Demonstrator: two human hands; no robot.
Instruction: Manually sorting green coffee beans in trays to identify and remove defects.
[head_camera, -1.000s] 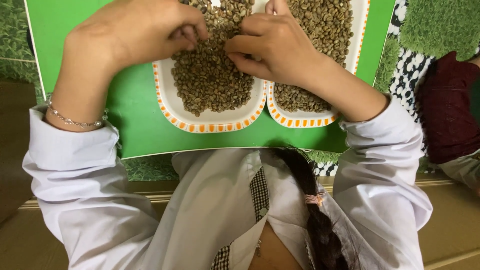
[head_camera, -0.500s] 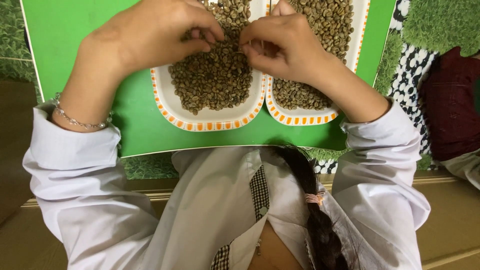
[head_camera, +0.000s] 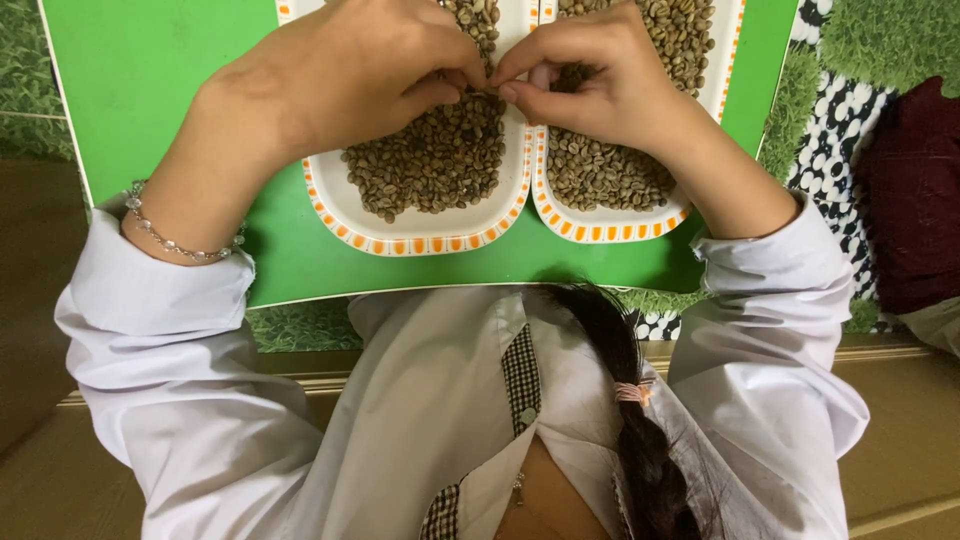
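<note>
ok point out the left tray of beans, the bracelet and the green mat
left tray of beans (head_camera: 420, 238), head view, on its white near rim with orange marks
bracelet (head_camera: 165, 240), head view, on the beaded chain across the left wrist
green mat (head_camera: 150, 80), head view, on the bare green area left of the trays

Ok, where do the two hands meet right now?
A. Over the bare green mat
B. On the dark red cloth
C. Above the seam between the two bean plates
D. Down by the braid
C: the left hand and right hand pinch fingertips together over the seam where the left plate adjoins the right plate, both holding beans.
</note>
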